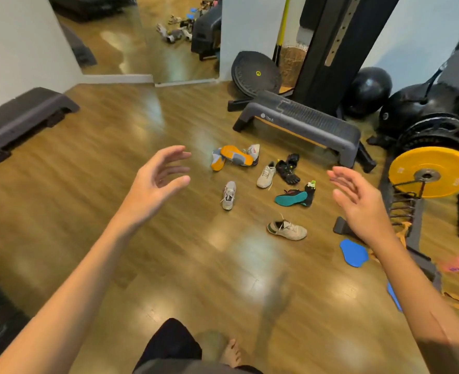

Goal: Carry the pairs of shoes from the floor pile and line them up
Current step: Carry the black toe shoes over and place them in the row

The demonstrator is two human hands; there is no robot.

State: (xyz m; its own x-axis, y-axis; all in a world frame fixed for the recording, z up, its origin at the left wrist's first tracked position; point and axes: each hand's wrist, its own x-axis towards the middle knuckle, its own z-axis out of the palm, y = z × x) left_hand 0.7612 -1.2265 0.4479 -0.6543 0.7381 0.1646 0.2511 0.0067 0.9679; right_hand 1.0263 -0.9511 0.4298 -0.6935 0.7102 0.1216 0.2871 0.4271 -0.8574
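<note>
Both the left hand (155,179) and the right hand (358,203) hover with loose fingers, grasping nothing, above the wood floor (115,211), with the shoe pile (263,182) scattered between them toward twelve o'clock, near the step bench (304,122).

Scattered shoes (266,184) on wood floor, orange-soled pair (235,157) overturned

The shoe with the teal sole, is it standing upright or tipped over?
Tipped over. The teal-soled shoe lies on its side, its sole facing the camera.
</note>
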